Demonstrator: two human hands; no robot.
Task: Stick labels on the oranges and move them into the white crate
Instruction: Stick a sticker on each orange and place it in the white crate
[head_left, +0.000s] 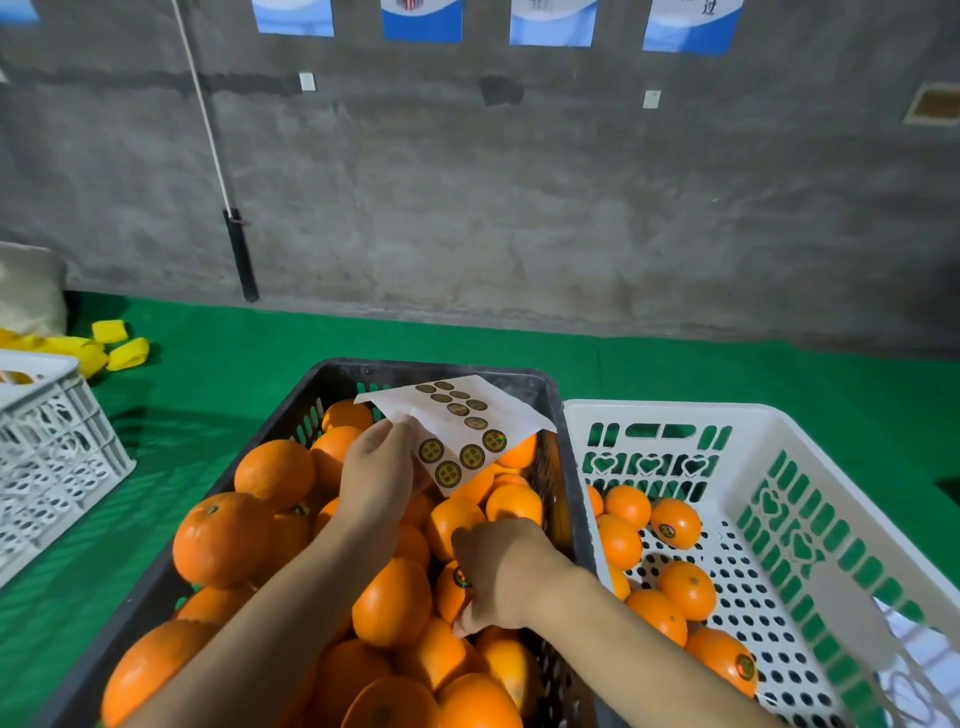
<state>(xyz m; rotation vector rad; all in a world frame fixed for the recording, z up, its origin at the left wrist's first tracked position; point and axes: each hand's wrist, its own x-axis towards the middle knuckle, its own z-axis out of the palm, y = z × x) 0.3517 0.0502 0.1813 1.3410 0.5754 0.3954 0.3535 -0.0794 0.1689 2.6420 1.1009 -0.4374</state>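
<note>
Task is early-to-mid. The white crate (675, 410) on the right holds only a handful of oranges (688, 590), all on its near-left floor, and two of them show round stickers. Most of the crate floor is bare. The black crate (441, 370) just beside it on the left is piled high with unlabelled fruit (223, 538), so a lot of labelling and moving is left. The two crates stand rim to rim on the green mat (727, 364).

The left hand (382, 467) reaches forward over the black crate and pinches the near-left edge of the sticker sheet (467, 415), holding it up above the fruit. The sheet has about ten round labels on it, and its left part is bare backing.

The right hand (511, 571) is low in the black crate near its right wall, palm down with the wrist bent. Its fingers and thumb are curled round the labelled orange (451, 590), whose sticker faces up beside the knuckles. That orange sits among the others and is not lifted clear. It looks like a grasp ready to carry the orange across to the white crate, though the fingertips are hidden under the hand.

Another white crate (52, 441) stands at far left.
</note>
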